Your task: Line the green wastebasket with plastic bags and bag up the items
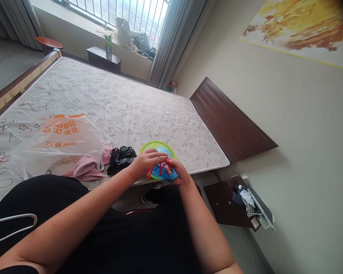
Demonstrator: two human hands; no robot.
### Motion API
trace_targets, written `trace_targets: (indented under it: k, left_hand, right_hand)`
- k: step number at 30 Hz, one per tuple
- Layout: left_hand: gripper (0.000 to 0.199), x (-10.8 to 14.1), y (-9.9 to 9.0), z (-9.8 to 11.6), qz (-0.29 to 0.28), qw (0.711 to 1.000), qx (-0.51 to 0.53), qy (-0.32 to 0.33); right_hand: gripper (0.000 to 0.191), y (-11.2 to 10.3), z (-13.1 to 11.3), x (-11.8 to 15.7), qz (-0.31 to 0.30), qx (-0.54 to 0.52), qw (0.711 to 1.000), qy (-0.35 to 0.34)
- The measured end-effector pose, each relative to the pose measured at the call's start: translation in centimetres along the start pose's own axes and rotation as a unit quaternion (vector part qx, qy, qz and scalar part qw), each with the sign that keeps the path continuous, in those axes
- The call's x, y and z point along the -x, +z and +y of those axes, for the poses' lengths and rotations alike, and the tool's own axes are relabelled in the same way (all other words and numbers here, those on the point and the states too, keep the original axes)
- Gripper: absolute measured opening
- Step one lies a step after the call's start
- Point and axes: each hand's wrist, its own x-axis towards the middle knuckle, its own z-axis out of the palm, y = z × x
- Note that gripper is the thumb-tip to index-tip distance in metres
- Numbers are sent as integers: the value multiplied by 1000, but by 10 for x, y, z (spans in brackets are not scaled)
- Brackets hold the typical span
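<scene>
One left hand (147,160), one right hand (179,170), meeting in front of the wearer's lap: the left grasping red cord (149,174), the right with fingers curled round a blue plastic bag (172,176). Bag: gathered and crumpled, just before a green basket (147,146) at the mattress's near edge; its long axis appears to run crosswise, though the fingers cover much of it. Cord ends trail toward the wearer's left. Basket: round, open side up, blue plastic inside — whether one piece with the held bag, I cannot tell. To the left, one black plastic bag (121,160), crumpled, contents hidden; one pink towel (87,168); one translucent bag (60,133), orange-printed — all on the letter-patterned mattress (148,110).
</scene>
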Motion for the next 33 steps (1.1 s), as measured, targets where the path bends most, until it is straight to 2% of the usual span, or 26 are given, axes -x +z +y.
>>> trace_targets:
  k: [7, 12, 15, 19, 21, 23, 25, 27, 28, 30, 31, 33]
  left_hand:
    - [24, 2, 1, 0, -27, 999, -19, 23]
    - [24, 3, 4, -3, -34, 999, -10, -7]
    - [29, 3, 5, -7, -14, 999, 27, -41]
    - [29, 4, 1, -14, -19, 989, 90, -113]
    - [32, 4, -3, -18, -54, 977, 89, -184]
    - [37, 5, -9, -23, -128, 955, 61, -259]
    - [40, 5, -16, -26, -208, 927, 25, -312]
    - [42, 3, -23, -29, -247, 908, 7, -338]
    - [42, 2, -26, -31, -252, 904, 3, -345]
    - [42, 0, -33, -34, -251, 902, 3, -352]
    - [42, 0, -36, -37, -256, 900, -2, -353]
    - [44, 2, -40, -42, -278, 891, -22, -358]
  right_hand:
    - [42, -2, 9, -2, 3, 22, 1000, 22]
    - [40, 7, 7, -4, 43, 9, 999, 6]
    - [39, 8, 4, -11, 123, -26, 990, -55]
    - [35, -12, -6, -17, 297, -39, 942, -154]
    - [35, -28, -13, -14, 345, -21, 921, -180]
    - [37, -42, -19, -6, 362, 4, 910, -201]
    - [37, -54, -24, 5, 371, 55, 901, -217]
    - [30, -62, -27, 18, 377, 185, 882, -213]
    - [26, -66, -29, 24, 376, 275, 861, -205]
    - [20, -74, -30, 34, 353, 450, 800, -180]
    - [21, -78, -30, 38, 332, 514, 773, -169]
    - [26, -87, -28, 43, 287, 587, 742, -149]
